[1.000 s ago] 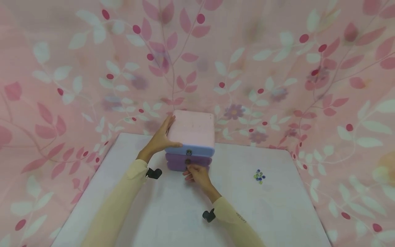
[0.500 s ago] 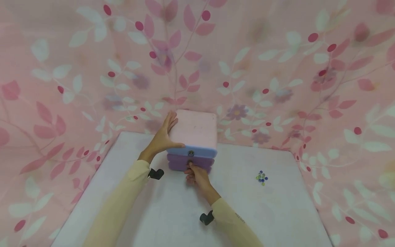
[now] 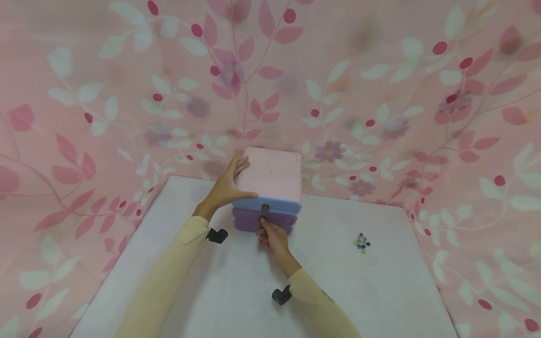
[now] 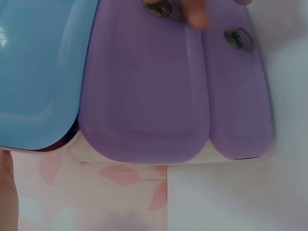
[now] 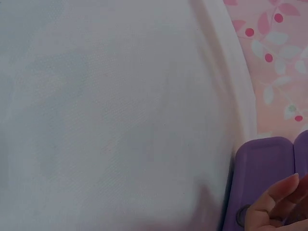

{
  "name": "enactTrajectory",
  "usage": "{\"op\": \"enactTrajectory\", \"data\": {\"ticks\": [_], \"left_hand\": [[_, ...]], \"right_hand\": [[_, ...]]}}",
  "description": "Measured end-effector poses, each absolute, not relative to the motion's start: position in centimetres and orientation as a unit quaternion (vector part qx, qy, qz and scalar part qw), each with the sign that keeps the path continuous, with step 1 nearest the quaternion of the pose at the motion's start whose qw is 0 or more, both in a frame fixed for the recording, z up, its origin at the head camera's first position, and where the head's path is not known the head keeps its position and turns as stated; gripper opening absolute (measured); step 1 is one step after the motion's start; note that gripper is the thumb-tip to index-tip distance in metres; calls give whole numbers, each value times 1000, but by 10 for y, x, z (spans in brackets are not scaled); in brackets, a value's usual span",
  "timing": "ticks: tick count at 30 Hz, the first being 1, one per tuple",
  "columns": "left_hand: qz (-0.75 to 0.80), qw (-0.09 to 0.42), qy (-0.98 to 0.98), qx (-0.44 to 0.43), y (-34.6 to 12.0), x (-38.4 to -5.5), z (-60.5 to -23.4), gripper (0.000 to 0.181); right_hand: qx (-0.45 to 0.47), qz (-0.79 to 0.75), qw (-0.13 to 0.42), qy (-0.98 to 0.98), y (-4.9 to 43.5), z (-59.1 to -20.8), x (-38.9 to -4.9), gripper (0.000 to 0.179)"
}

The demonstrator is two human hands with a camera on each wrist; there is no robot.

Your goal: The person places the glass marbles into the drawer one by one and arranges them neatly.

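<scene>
A small chest of drawers with a pale pink top (image 3: 272,173) stands at the back of the table. It has a blue top drawer (image 3: 283,206), set slightly out from the body, above a purple middle drawer (image 4: 144,86) and a purple bottom drawer (image 4: 236,96). My left hand (image 3: 223,190) grips the chest's left side, thumb along the front upper edge, fingers at the rear. With thumb and finger, my right hand (image 3: 275,240) pinches the middle drawer's bronze ring pull (image 4: 156,7), partly hidden. Another ring pull (image 4: 247,39) hangs on the bottom drawer.
Several blue and green glass marbles (image 3: 361,243) lie in a cluster on the white table (image 3: 329,281), right of the chest. A pink floral cloth (image 3: 355,84) rises directly behind the chest and along both sides of the table.
My right hand has shifted up slightly from below, and its thumb and finger now cover the middle ring pull. The left hand keeps its hold on the chest. The head view has drifted slightly.
</scene>
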State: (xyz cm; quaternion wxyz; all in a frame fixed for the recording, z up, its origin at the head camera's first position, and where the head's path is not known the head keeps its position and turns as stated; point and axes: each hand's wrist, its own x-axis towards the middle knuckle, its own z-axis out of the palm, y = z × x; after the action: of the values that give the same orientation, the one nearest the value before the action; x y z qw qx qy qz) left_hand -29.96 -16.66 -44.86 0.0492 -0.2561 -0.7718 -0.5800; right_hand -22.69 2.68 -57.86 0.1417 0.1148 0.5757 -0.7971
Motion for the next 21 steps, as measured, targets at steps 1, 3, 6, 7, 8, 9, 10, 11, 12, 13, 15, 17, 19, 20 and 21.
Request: {"op": "enactTrajectory", "data": {"ticks": [1,3,6,7,8,9,10,11,12,13,15,17,19,20,21], "left_hand": [[-576,49,-774,-259,-167,-299,-448,135],[-571,49,-775,-267,-167,-299,-447,137],[-561,46,-777,-282,-167,-298,-446,140],[-557,45,-779,-284,-167,-298,-445,141],[-553,44,-781,-287,-167,-298,-445,142],[-550,44,-782,-289,-167,-297,-445,142],[-550,44,-782,-289,-167,-297,-445,142],[-553,44,-781,-288,-167,-297,-445,142],[-557,44,-779,-283,-166,-296,-445,141],[-563,44,-778,-277,-166,-296,-445,141],[-574,51,-771,-272,-165,-299,-450,141],[-584,56,-764,-269,-164,-302,-454,141],[-579,62,-766,-274,-162,-302,-452,142],[-573,63,-767,-281,-162,-301,-450,142],[-568,63,-769,-287,-161,-300,-447,141]], "right_hand": [[116,-795,141,579,26,-578,-227,52],[121,-791,138,583,26,-578,-226,53],[125,-787,129,590,24,-580,-224,53],[127,-787,124,591,24,-580,-224,53],[129,-788,120,590,24,-581,-224,52],[130,-787,116,592,24,-581,-224,52],[131,-787,113,593,24,-582,-224,52],[131,-787,111,592,23,-582,-224,52],[131,-788,108,592,23,-582,-224,52],[130,-789,106,591,23,-581,-224,52],[127,-790,101,591,22,-580,-223,51],[128,-793,99,588,21,-577,-223,50],[124,-796,98,584,20,-575,-222,50],[123,-796,97,584,20,-575,-222,50],[123,-796,96,585,19,-574,-221,51]]}}
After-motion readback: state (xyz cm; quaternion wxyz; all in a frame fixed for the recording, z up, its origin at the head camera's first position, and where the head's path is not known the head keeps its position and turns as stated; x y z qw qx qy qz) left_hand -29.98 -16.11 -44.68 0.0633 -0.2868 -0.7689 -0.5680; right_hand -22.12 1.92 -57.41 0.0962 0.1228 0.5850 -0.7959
